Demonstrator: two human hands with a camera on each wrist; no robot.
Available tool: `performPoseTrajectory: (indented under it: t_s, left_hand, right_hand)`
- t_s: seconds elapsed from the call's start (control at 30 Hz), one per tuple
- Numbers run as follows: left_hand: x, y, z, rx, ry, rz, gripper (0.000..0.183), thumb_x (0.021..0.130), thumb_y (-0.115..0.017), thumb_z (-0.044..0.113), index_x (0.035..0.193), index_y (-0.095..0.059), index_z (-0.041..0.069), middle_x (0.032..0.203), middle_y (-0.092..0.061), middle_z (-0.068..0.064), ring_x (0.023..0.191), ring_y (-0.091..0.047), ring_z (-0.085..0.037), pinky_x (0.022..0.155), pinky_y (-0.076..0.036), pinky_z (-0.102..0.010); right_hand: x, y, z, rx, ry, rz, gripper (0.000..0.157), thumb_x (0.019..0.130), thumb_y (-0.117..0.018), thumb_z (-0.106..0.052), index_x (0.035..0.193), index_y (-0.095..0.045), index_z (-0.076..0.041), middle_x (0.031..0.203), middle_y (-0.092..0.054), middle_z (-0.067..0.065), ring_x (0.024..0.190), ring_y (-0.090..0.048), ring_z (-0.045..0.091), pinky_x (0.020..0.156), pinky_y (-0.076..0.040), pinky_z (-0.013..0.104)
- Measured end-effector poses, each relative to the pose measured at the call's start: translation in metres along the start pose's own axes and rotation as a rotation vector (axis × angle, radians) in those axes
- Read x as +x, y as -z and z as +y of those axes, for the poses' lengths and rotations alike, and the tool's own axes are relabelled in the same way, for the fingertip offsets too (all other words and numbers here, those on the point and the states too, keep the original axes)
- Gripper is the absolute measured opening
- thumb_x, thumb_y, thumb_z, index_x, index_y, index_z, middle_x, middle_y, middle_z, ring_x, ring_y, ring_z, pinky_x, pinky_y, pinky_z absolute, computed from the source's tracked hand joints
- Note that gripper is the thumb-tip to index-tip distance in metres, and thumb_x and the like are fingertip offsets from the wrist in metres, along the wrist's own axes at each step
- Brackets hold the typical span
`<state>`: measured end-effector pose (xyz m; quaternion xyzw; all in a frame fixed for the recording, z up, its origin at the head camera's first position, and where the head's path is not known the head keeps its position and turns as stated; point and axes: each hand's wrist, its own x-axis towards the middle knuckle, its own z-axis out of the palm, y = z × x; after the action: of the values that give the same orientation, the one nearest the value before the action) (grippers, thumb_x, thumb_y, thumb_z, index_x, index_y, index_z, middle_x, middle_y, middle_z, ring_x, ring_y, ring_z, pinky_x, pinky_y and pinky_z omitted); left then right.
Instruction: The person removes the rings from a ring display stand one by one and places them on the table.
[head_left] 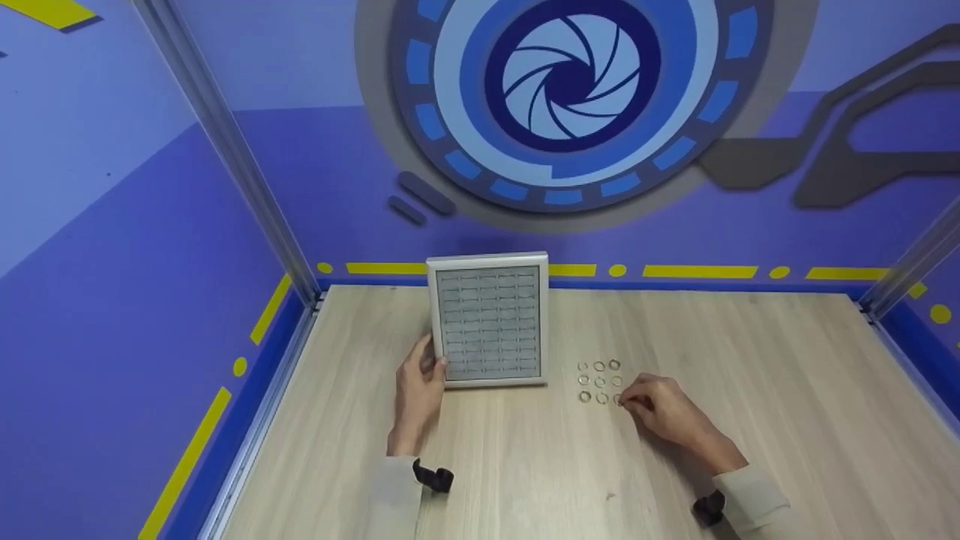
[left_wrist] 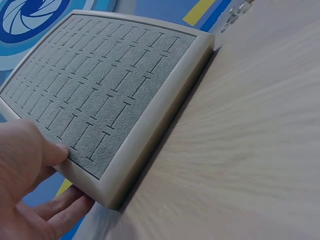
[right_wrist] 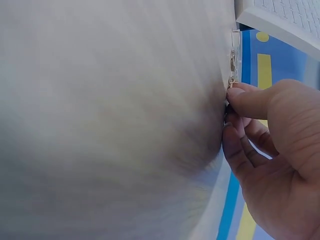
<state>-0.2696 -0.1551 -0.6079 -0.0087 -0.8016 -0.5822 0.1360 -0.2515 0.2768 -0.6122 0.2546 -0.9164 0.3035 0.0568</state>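
Observation:
A white-framed ring display board (head_left: 491, 322) with a grey slotted pad stands propped up on the table. My left hand (head_left: 420, 382) grips its lower left edge, the thumb on the frame's front and the fingers behind, as the left wrist view shows. To the right of the board lie several small rings (head_left: 600, 382) in neat rows. At the near right corner of this group, my right hand (head_left: 667, 409) pinches a ring (head_left: 618, 400) between thumb and fingertips, low at the tabletop. The fingers partly hide that ring. The slots (left_wrist: 100, 75) of the pad hold no rings.
The pale wooden table (head_left: 525, 465) runs back to a blue and purple printed wall (head_left: 315, 195). Metal posts (head_left: 247, 165) stand at its back corners. A dark wrist strap with a small camera (head_left: 435, 476) sits on each sleeve.

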Motion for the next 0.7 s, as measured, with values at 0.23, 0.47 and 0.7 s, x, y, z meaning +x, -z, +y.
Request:
performPoseTrajectory:
  t_s: [0.23, 0.47, 0.7]
  left_hand:
    - [0.002, 0.015, 0.006, 0.118, -0.031, -0.117, 0.058, 0.108, -0.063, 0.012, 0.161, -0.042, 0.001, 0.159, -0.053, -0.024, 0.14, -0.06, -0.038, 0.116, -0.056, -0.043]
    - [0.004, 0.033, 0.017, 0.331, -0.058, -0.212, 0.066, 0.107, -0.068, 0.03, 0.162, -0.043, 0.005, 0.166, -0.046, -0.019, 0.154, -0.044, -0.038, 0.131, -0.036, -0.055]
    - [0.009, 0.053, 0.03, 0.497, -0.181, -0.265, 0.077, 0.102, -0.07, 0.051, 0.163, -0.044, 0.012, 0.169, -0.043, -0.014, 0.159, -0.034, -0.042, 0.133, -0.028, -0.06]
  right_hand:
    - [-0.002, 0.006, 0.0, -0.007, -0.051, 0.021, 0.017, 0.092, -0.078, 0.005, 0.097, -0.082, -0.01, 0.089, -0.071, -0.004, 0.077, -0.06, 0.003, 0.063, -0.055, 0.021]
    - [-0.005, 0.027, 0.005, -0.078, -0.082, 0.138, 0.01, 0.094, -0.081, -0.004, 0.105, -0.08, -0.004, 0.098, -0.073, 0.002, 0.087, -0.071, 0.018, 0.075, -0.065, 0.037]
    - [-0.019, 0.061, 0.016, -0.214, -0.047, 0.3, 0.045, 0.092, -0.085, -0.029, 0.126, -0.074, -0.001, 0.128, -0.071, 0.021, 0.118, -0.067, 0.047, 0.097, -0.056, 0.069]
